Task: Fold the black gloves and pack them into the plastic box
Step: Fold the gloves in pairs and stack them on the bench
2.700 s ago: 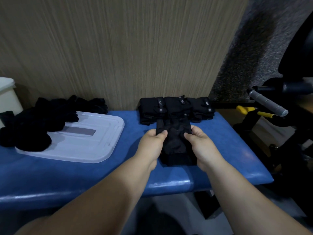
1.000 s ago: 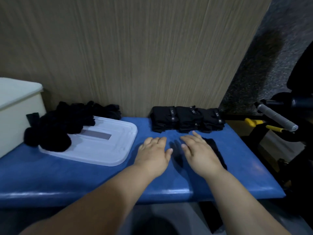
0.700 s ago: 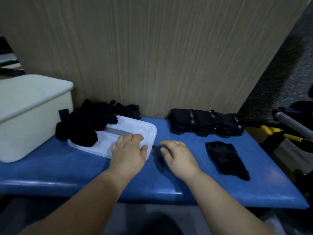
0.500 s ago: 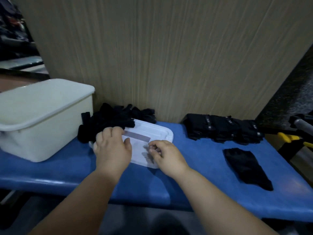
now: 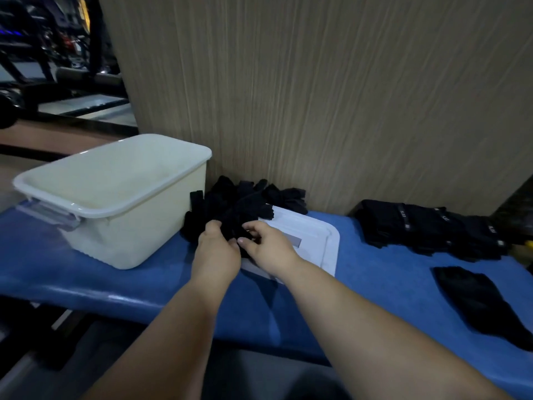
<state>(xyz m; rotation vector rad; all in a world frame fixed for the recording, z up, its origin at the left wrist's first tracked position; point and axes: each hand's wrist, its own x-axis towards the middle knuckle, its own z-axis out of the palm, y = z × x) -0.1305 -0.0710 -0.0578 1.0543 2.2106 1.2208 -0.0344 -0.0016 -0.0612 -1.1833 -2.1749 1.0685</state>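
A heap of loose black gloves (image 5: 239, 203) lies partly on a white lid (image 5: 311, 238), against the wooden wall. My left hand (image 5: 216, 252) and my right hand (image 5: 268, 246) both reach into the near edge of the heap, fingers curled into the black fabric. The cream plastic box (image 5: 115, 197) stands open just left of the heap. A row of folded gloves (image 5: 427, 226) sits at the right by the wall. One flat glove (image 5: 484, 301) lies alone at the near right of the blue bench (image 5: 115, 284).
The wooden wall panel (image 5: 317, 96) closes the back of the bench. Dark gym equipment (image 5: 43, 53) stands beyond the box at the far left. A yellow part (image 5: 528, 244) shows at the right edge.
My hands let go of the flat glove at the right and moved left across the lid into the heap of loose gloves. The view swung left, bringing the plastic box fully into sight.
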